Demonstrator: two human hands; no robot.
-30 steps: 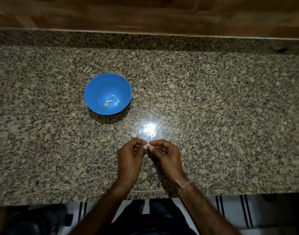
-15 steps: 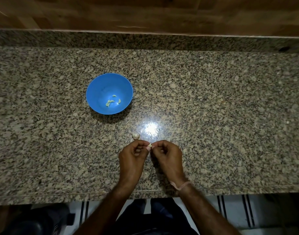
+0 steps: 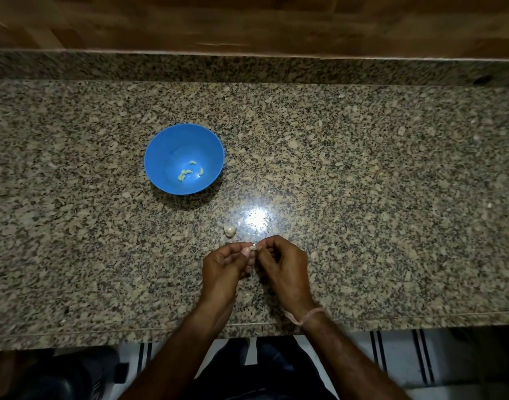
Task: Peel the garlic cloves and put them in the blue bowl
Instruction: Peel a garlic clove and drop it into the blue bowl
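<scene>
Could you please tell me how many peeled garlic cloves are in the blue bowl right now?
4, on the floor of the blue bowl: one clove at the back, one at the right, two touching at the left, which might be one piece.

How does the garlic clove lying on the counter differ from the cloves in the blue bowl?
Place: the lone clove lies on the granite counter; the bowl cloves sit at the bottom of the blue bowl.
Look: the lone clove is rounded and pale tan, seemingly unpeeled; the bowl cloves are slim, curved and yellowish, apparently peeled.
Number: one lone clove against about four bowl cloves.
Both are garlic, lying loose.
</scene>
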